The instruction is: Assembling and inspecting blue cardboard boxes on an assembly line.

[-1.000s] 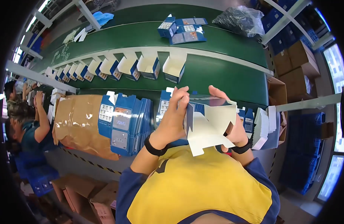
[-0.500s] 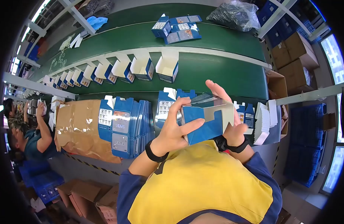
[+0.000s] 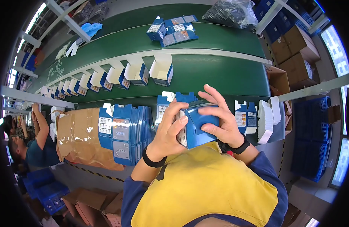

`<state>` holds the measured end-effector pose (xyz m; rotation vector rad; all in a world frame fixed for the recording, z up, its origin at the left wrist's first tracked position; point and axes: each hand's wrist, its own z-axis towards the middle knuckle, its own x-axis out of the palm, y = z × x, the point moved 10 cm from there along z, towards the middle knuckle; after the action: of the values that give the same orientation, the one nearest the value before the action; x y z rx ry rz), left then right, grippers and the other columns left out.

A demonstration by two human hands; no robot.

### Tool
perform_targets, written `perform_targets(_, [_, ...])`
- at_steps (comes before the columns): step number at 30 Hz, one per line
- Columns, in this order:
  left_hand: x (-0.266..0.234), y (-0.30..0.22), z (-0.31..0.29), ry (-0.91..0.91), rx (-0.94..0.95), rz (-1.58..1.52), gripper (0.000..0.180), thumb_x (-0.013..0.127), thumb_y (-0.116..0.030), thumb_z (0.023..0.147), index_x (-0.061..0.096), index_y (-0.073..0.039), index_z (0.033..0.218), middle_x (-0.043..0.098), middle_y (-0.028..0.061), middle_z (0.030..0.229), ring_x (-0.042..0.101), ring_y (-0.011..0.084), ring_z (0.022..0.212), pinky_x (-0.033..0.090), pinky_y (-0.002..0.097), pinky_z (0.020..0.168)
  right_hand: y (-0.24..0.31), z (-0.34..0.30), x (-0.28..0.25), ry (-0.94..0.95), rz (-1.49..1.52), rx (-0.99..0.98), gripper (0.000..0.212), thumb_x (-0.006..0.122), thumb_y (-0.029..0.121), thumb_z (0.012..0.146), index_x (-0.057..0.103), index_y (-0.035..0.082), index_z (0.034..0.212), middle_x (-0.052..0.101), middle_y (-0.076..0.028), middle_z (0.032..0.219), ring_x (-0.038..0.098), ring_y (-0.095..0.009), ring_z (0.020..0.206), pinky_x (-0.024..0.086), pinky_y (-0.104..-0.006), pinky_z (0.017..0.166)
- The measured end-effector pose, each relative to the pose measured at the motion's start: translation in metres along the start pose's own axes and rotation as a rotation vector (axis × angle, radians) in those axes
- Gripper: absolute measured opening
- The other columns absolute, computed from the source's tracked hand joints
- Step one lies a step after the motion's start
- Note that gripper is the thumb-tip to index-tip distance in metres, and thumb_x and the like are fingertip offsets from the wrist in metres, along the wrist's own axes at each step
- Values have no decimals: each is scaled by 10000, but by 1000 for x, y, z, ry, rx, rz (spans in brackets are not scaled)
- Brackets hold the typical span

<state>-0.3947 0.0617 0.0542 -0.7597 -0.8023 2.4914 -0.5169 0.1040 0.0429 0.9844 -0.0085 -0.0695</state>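
Note:
Between my two hands, close in front of my chest, is a blue cardboard box (image 3: 197,138) with its blue end panel facing up. My left hand (image 3: 167,130) grips the box's left side, thumb near the upper edge. My right hand (image 3: 224,125) curls over its right side, with thumb and fingers on the blue flaps. The underside of the box is hidden. Left of my hands lies a stack of flat blue cartons (image 3: 123,130). Just beyond the box, more flat blue cartons (image 3: 165,100) are partly covered by my left hand.
A row of open boxes (image 3: 162,72) stands along the green conveyor belt (image 3: 208,72). Farther back lie unfolded cartons (image 3: 178,32) and a black plastic bag (image 3: 231,14). White card pieces (image 3: 265,123) stand at the right. A brown-paper bundle (image 3: 79,130) and a co-worker (image 3: 40,145) are leftward.
My right hand has moved from the box's open side onto its top, and the white-lined flaps are folded in. The boxes on the belt appear shifted slightly left.

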Motion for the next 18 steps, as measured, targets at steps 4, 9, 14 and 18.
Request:
perform_targets(4, [4,-6,0,73,74,102,893,817,-144,577,324,-229,1317,433,218,1221,490,395,1077,321,575,991,-8,1,-5,-126,-127,182,461,750,129,719,600,84,1152,450,-164,1318,489,-274,1171,409,-363,949])
perform_targets(9, [9,0,0,122,60,141,912,821,-155,580,313,-218,1334,427,211,1227,487,394,1082,298,584,1005,-14,2,-2,-54,-278,245,470,767,99,678,616,62,1122,559,-127,1207,525,-267,1130,427,-351,924])
perform_targets(14, [7,-1,1,104,-8,41,929,839,-210,579,307,-199,1340,411,205,1245,476,383,1109,270,595,1016,-19,3,4,97,-390,240,542,729,165,742,531,54,1234,533,-131,1245,539,-270,1108,408,-365,951])
perform_targets(18, [12,-3,3,87,-48,12,984,860,-293,559,287,-178,1351,425,208,1233,469,393,1120,250,584,1030,-10,-2,-11,-257,269,136,531,570,276,890,397,78,1351,444,-122,1337,486,-227,1142,380,-355,979])
